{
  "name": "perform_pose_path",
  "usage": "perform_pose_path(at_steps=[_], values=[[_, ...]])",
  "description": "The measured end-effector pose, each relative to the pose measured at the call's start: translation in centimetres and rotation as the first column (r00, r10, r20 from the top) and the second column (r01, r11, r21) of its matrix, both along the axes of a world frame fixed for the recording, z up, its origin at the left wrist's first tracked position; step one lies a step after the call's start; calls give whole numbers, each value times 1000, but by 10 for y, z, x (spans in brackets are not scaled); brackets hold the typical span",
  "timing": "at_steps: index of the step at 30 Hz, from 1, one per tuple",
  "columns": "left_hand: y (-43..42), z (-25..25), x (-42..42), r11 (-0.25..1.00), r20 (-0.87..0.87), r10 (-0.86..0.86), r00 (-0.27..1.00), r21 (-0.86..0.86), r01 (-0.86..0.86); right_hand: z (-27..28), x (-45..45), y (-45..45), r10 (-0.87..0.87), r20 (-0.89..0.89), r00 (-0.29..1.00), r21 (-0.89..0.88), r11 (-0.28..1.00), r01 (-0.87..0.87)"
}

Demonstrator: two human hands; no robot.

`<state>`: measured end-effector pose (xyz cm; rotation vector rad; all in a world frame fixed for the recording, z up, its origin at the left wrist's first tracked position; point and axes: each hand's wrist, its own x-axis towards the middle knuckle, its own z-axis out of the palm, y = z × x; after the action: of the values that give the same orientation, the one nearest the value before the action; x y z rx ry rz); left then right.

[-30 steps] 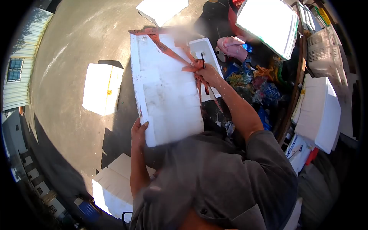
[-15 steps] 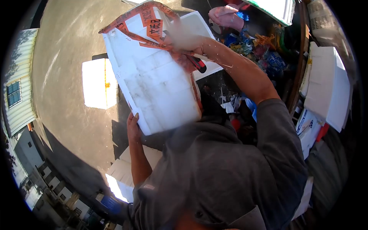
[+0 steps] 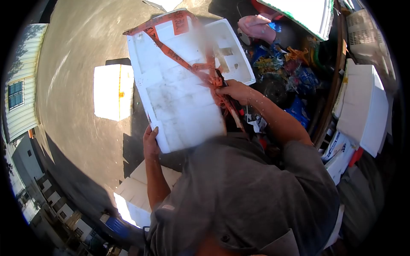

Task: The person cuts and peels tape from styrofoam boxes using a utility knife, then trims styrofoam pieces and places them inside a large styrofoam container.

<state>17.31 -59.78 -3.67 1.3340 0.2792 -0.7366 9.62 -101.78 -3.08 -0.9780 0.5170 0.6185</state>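
Head camera, looking down past a grey shirt (image 3: 256, 187): a white polystyrene foam box (image 3: 179, 98) is held tilted before the wearer's torso, its nearest end close to the shirt. The left hand (image 3: 150, 139) pinches the box's near left corner, thumb on the upturned face; the fingertips beneath are hidden. At the box's right edge, the right hand (image 3: 237, 91) has thumb and fingers closed on crumpled orange printed tape (image 3: 173, 54) and, it seems, a slim black tool (image 3: 220, 79), perhaps a knife.

The tape work looks partly done. One strip slants across the box's face to the right hand, apparently loosened, and tape ends dangle beside the box's right edge. Tape remains along the box's far edge; a blur hides whether its far right corner is free. The face nearest the wearer shows smudged foam.

Just beyond the box's right edge lies a white foam tray or lid (image 3: 242, 73); farther right are plastic scraps (image 3: 277, 59). Left of the box, on the ground, sits another foam box (image 3: 112, 91), with a yellowish-orange line of tape (image 3: 121, 85) across it.
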Motion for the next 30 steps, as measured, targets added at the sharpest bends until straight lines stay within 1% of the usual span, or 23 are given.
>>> perform_pose_path(at_steps=[2,4,5,6,7,8,9,10,11,12,13,15,16,19,20,21,22,24,25,26,29,30], values=[[-8,9,-2,1000,-10,-9,1000,-14,9,4,0,-13,92,-29,995,4,996,-92],[-15,18,2,999,-25,-28,999,-46,27,2,1,-32,74,-34,997,24,997,-73],[-15,17,3,999,-4,-30,1000,-23,30,12,3,-41,63,-34,997,30,998,-62],[-15,16,3,1000,19,-30,999,-5,30,29,3,-58,53,-100,994,-69,996,-60],[-15,15,1,1000,42,-28,999,14,28,42,3,-84,-16,-76,997,-138,990,5],[-18,22,3,998,55,-54,997,36,52,31,-1,-124,-75,-32,997,-168,983,68],[-25,34,7,996,76,-76,994,56,72,52,-1,-151,-101,18,995,-270,957,102],[-29,41,12,994,102,-87,991,77,80,76,5,-172,-59,55,997,-365,928,75],[-29,42,16,992,93,-87,992,102,78,81,9,-183,-124,202,972,-441,874,203],[-31,44,23,988,81,-95,992,127,84,92,14,-196,-238,284,929,-376,864,336],[-37,44,33,985,73,-110,991,145,98,133,23,-188,-360,339,869,-363,802,474],[-46,39,39,972,107,-161,981,189,139,151,38,-206,-443,425,790,-319,743,588],[-44,36,37,963,112,-186,976,219,159,157,46,-211,-447,490,748,-371,670,643],[-27,18,41,917,139,-279,950,333,220,181,69,-259,-397,617,680,-409,576,707],[-20,12,41,896,129,-322,938,361,258,192,76,-283,-370,651,662,-383,594,708],[-17,11,41,897,126,-325,937,356,263,208,82,-303,-346,683,643,-357,610,707],[-15,10,41,897,124,-328,936,350,268,236,89,-314,-278,726,629,-320,673,667],[-6,2,40,892,132,-352,926,348,289,311,102,-299,-270,786,556,-243,692,680],[1,-7,42,885,146,-374,916,352,305,346,116,-272,-326,804,497,-194,645,739],[7,-14,46,878,161,-394,905,356,319,363,125,-267,-315,836,449,-162,640,751],[14,-21,52,806,253,-529,810,448,386,393,139,-280,-243,911,333,-129,599,790],[20,-25,52,774,225,-554,802,495,395,404,141,-285,-222,931,289,-113,577,809]])
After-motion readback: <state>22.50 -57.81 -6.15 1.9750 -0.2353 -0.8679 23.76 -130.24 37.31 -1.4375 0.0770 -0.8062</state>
